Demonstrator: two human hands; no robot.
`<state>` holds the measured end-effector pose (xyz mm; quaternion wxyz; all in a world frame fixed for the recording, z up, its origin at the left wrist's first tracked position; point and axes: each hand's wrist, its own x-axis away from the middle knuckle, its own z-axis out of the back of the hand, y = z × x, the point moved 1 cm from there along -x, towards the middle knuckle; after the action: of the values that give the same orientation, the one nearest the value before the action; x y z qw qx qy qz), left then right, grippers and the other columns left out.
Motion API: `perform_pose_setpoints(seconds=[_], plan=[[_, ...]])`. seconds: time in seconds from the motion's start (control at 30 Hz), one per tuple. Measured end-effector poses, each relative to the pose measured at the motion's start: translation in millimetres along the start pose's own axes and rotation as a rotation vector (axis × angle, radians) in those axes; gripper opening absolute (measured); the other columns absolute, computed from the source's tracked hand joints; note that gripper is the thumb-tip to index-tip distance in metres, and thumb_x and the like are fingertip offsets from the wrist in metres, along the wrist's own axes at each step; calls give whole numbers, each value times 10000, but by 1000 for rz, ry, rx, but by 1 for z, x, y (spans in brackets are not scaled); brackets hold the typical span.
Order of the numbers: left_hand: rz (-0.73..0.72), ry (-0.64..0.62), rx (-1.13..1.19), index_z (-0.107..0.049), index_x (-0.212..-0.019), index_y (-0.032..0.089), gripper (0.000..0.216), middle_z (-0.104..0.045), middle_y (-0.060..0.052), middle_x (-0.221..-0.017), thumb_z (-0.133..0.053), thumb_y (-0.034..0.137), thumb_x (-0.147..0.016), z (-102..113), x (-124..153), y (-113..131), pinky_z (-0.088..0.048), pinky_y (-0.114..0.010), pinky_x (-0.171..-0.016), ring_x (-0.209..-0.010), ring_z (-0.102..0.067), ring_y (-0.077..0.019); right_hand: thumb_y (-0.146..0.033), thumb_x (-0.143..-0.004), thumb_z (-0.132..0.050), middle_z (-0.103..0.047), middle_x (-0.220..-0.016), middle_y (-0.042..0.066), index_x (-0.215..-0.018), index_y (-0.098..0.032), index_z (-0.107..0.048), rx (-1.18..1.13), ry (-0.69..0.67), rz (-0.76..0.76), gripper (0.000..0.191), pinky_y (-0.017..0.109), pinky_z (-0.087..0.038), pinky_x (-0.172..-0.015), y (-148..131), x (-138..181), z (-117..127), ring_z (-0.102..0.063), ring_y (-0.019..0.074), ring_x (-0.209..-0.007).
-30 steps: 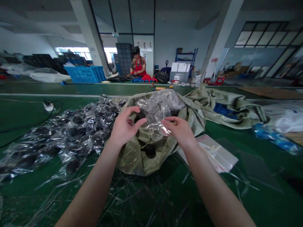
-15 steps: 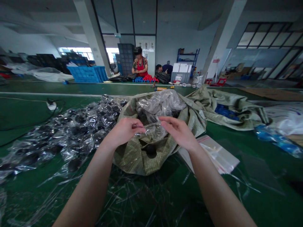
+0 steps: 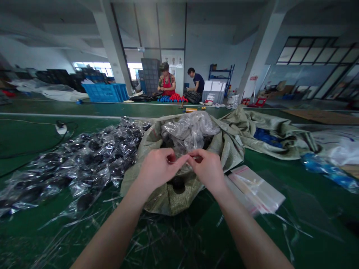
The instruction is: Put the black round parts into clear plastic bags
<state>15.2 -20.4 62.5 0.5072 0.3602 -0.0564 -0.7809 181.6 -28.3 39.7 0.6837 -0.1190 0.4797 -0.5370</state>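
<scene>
My left hand point(image 3: 156, 167) and my right hand point(image 3: 208, 169) meet above the mouth of an open woven sack point(image 3: 171, 203). Thumb and fingers of each are pinched together on a clear plastic bag point(image 3: 185, 169), which is mostly hidden behind them. Just below, a black ball point(image 3: 178, 182) rests on the sack's folded front edge. Crumpled clear plastic point(image 3: 193, 127) fills the sack behind my hands. To the left lies a large heap of black balls in clear bags point(image 3: 95, 158).
A stack of flat clear bags point(image 3: 259, 190) lies to the right on the green surface point(image 3: 246, 239). Behind it are a second woven sack point(image 3: 294, 149) with blue contents and blue plastic point(image 3: 328, 170). Plastic strips litter the front. Two people point(image 3: 167, 84) work across the room.
My hands, apart with the clear bag stretched between them, have come together at the fingertips. My right fingers have curled into a pinch. The bent-over person at the back now sits more upright.
</scene>
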Motion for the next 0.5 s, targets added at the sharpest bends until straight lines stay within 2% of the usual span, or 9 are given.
perform_pose_setpoints(seconds=[0.13,0.27,0.5], plan=[[61,-75,-105,-566,-578,183,368,-592,-14,-576,-497,411,-858,-7,3,7,-322,-253,-539,-522,-510,-130,-216,-845,-599,-705,-732,31,-770,-189,-656,232,63,130,99,258,-457,-650,-9,9,-7,-656,165,-668],[93,-91,-145,-564,-580,190,313,-608,-23,-582,-488,345,-842,-6,3,3,-331,-256,-554,-526,-526,-141,-254,-880,-542,-657,-737,45,-769,-187,-593,384,150,111,139,263,-412,-604,-5,10,-10,-621,169,-657],[91,-96,-140,-526,-567,193,315,-589,-19,-562,-476,350,-836,3,6,6,-315,-261,-540,-504,-494,-133,-245,-872,-532,-600,-714,31,-729,-209,-511,372,137,166,149,264,-384,-598,-12,11,-7,-555,154,-625]])
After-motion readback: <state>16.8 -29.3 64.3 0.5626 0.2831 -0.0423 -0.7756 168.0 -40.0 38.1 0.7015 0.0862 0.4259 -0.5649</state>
